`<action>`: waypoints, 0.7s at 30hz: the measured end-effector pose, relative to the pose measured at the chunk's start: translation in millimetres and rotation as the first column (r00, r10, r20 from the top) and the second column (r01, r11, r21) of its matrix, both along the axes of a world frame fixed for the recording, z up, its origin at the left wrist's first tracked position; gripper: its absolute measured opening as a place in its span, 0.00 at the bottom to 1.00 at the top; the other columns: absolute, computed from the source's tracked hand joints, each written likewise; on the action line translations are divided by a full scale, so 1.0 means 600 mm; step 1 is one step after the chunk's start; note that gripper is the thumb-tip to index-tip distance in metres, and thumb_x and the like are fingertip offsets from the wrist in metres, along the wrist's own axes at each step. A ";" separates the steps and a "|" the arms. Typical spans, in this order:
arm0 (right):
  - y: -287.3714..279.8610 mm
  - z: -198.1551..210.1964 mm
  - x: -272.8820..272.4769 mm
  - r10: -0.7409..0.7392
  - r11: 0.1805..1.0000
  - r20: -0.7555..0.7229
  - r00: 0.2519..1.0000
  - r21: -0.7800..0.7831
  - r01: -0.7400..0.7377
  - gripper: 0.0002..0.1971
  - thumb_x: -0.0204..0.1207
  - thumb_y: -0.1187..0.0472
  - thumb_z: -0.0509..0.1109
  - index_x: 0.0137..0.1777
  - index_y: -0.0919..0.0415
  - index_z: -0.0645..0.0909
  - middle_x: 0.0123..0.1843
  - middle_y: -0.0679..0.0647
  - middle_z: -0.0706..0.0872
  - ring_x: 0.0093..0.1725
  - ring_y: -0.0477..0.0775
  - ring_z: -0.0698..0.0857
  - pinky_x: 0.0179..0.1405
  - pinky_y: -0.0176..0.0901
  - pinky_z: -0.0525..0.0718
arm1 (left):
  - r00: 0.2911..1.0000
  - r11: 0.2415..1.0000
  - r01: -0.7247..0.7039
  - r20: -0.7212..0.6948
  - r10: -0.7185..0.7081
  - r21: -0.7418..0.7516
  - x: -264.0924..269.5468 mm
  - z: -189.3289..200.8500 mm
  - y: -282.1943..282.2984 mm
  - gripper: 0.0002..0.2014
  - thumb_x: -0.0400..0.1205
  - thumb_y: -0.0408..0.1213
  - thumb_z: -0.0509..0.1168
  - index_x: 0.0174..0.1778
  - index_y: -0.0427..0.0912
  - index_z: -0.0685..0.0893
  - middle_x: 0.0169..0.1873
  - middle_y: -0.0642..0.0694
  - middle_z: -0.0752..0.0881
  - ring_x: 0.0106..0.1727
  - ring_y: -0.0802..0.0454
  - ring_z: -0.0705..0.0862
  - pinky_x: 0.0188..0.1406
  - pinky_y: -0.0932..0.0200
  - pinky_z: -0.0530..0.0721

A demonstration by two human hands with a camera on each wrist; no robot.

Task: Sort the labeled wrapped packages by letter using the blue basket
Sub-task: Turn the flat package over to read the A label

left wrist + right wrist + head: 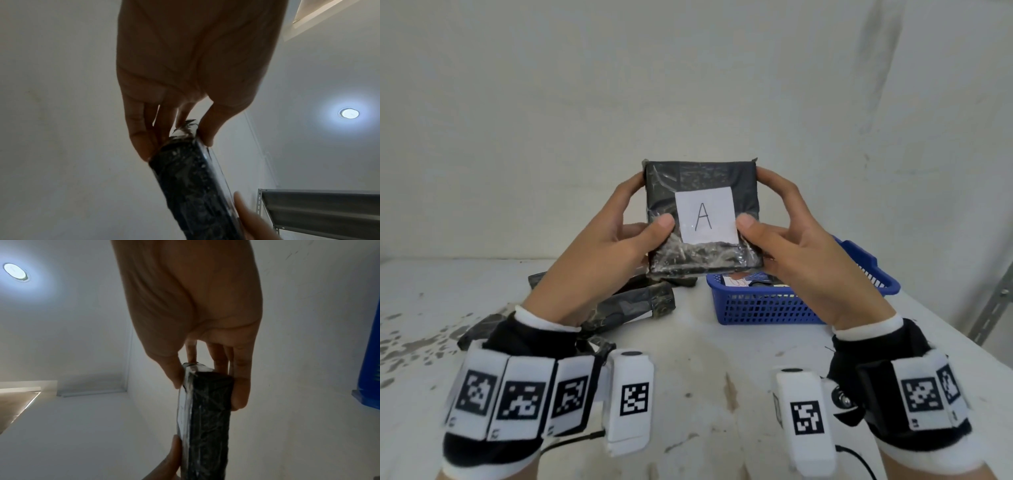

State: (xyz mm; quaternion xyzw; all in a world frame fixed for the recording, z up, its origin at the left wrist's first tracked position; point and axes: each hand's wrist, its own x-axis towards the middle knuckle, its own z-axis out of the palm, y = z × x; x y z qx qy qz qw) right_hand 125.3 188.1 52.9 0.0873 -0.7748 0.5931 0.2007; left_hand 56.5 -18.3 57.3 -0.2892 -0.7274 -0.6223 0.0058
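Upright between left hand (602, 246) and right hand (801, 253): package (702, 219).

The white label (704, 215) on the black wrapped package (702, 255) reads "A".

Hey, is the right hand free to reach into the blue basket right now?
Probably not yet: the right hand and the left hand both grip the package labeled A, though the blue basket sits open just below it.
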 end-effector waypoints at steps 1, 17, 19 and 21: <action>0.000 0.000 0.000 -0.009 1.000 -0.005 1.000 0.002 0.009 0.29 0.82 0.54 0.69 0.77 0.31 0.64 0.55 0.59 0.93 0.55 0.63 0.92 0.65 0.65 0.86 | 1.000 1.000 -0.006 -0.004 0.006 0.001 0.001 0.000 0.000 0.28 0.83 0.44 0.64 0.77 0.68 0.64 0.46 0.50 0.93 0.46 0.54 0.91 0.53 0.54 0.83; -0.018 -0.013 -0.007 -0.173 0.973 -0.081 0.982 0.143 0.183 0.40 0.72 0.50 0.81 0.79 0.29 0.63 0.53 0.48 0.93 0.49 0.52 0.93 0.56 0.56 0.91 | 0.967 0.969 -0.229 -0.138 0.214 -0.098 0.016 -0.005 0.025 0.34 0.74 0.52 0.74 0.74 0.64 0.67 0.53 0.58 0.88 0.48 0.53 0.90 0.57 0.46 0.86; -0.020 -0.013 -0.008 -0.196 0.965 -0.084 0.977 0.160 0.207 0.36 0.72 0.47 0.80 0.76 0.30 0.67 0.50 0.48 0.93 0.47 0.49 0.93 0.52 0.53 0.92 | 0.965 0.966 -0.236 -0.139 0.222 -0.101 0.019 -0.005 0.027 0.32 0.74 0.52 0.73 0.73 0.63 0.68 0.52 0.57 0.88 0.49 0.54 0.89 0.57 0.45 0.86; -0.023 -0.013 -0.007 -0.208 0.964 -0.086 0.974 0.153 0.219 0.32 0.72 0.47 0.80 0.74 0.33 0.70 0.46 0.49 0.93 0.42 0.47 0.92 0.45 0.48 0.92 | 0.968 0.969 -0.229 -0.130 0.216 -0.094 0.020 -0.006 0.028 0.29 0.75 0.52 0.73 0.71 0.62 0.71 0.51 0.57 0.88 0.49 0.54 0.90 0.53 0.44 0.88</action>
